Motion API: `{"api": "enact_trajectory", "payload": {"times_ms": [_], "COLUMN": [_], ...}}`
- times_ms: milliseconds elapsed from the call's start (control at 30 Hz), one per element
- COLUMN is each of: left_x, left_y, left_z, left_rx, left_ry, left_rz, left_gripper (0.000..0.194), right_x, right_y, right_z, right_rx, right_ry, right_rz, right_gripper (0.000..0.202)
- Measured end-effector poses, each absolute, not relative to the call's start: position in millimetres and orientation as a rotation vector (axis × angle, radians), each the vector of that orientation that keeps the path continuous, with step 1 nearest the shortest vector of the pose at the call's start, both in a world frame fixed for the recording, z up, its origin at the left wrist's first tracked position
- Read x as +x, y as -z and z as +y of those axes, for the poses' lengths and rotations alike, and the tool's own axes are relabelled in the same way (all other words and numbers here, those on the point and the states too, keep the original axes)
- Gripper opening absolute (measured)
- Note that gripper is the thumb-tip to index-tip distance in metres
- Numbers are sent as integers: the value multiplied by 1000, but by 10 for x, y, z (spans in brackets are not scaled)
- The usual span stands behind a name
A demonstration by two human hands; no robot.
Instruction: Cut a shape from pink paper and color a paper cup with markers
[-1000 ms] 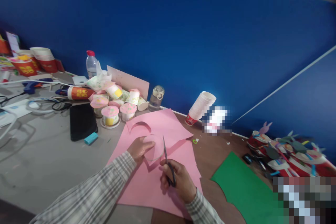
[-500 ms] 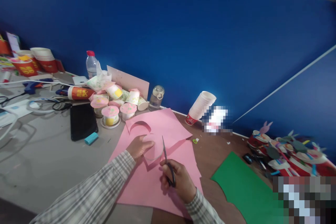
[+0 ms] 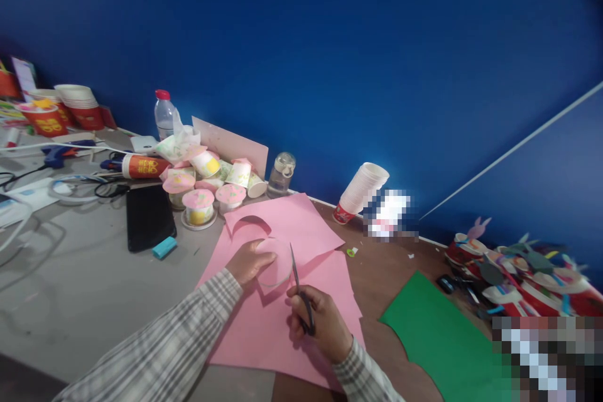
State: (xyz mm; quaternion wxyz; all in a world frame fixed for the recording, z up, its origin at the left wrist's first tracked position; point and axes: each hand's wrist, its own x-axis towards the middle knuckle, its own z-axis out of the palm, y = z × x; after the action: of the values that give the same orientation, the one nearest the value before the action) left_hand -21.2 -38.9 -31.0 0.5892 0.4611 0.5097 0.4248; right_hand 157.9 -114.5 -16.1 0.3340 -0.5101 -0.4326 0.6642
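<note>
- The right hand [image 3: 316, 321] is closed around the dark handles of a pair of scissors [image 3: 299, 289], whose blades point up and away from the wrist, with the tips at the edge of a round pink piece.
- The left hand [image 3: 248, 262] rests on the pink paper sheet [image 3: 282, 320], its fingers curled over the near-left edge of the pink disc [image 3: 277, 262] and pinching it; how tightly they grip cannot be told.
- The pink disc lies on the pink paper sheet, just left of the scissor blades and touching them.
- Just beyond the disc, the sheet has a curved cut-out [image 3: 249, 223] with the table showing through it.
- Left of the pink paper sheet, close to its far corner, stands a cluster of small pink-topped cups [image 3: 200, 188]; a black phone [image 3: 148, 217] and a small teal block [image 3: 164, 247] lie further left.
- Behind the far edge of the sheet, a glass jar [image 3: 281, 174] stands at the blue wall [image 3: 330, 63], with a plastic bottle [image 3: 164, 114] behind the cups.
- Right of the sheet's far corner, a stack of white paper cups [image 3: 360, 193] lies tilted.
- Right of the sheet, well apart from the hands, lies a green sheet [image 3: 438, 339].
</note>
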Motion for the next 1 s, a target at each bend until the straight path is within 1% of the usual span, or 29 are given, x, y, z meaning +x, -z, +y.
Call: {"api": "enact_trajectory", "payload": {"times_ms": [167, 767, 1000], "left_x": [-244, -291, -343], "left_y": [232, 158, 210], "left_z": [-380, -365, -328], "left_rx": [1156, 1202, 1220], "left_ry": [-1034, -983, -953], "left_rz": [1191, 1200, 1172], "left_gripper": [22, 26, 27], "right_x": [1567, 1573, 1572], "right_y": [124, 82, 64], "right_z": [-1136, -1143, -1142], "right_rx": [-1359, -1414, -1395], "right_ry": [-1741, -1721, -1754], "right_rz": [-1114, -1150, -1113], "right_gripper": [48, 33, 34]}}
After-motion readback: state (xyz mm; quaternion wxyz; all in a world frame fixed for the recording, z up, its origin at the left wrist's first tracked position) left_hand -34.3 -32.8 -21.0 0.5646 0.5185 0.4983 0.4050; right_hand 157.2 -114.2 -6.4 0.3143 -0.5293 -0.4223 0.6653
